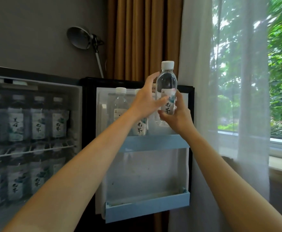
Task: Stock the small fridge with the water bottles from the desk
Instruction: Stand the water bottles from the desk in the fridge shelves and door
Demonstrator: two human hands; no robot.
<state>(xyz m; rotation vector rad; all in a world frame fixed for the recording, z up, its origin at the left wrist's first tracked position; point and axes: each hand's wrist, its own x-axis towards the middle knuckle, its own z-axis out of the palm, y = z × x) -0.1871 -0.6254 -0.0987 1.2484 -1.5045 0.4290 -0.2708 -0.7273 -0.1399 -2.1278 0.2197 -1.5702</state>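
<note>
Clear plastic bottle, white-capped and upright, is grasped by both hands. The right hand clasps its base from 5 o'clock, fingers curled round the bottom of the label. The left hand wraps it from 9 o'clock, fingers across the label and thumb raised beside the shoulder. Both forearms stretch forward, nearly straight. At the bottle's 6 o'clock is the door shelf, where door bottles stand. The open fridge, at 9 o'clock, is full.
</note>
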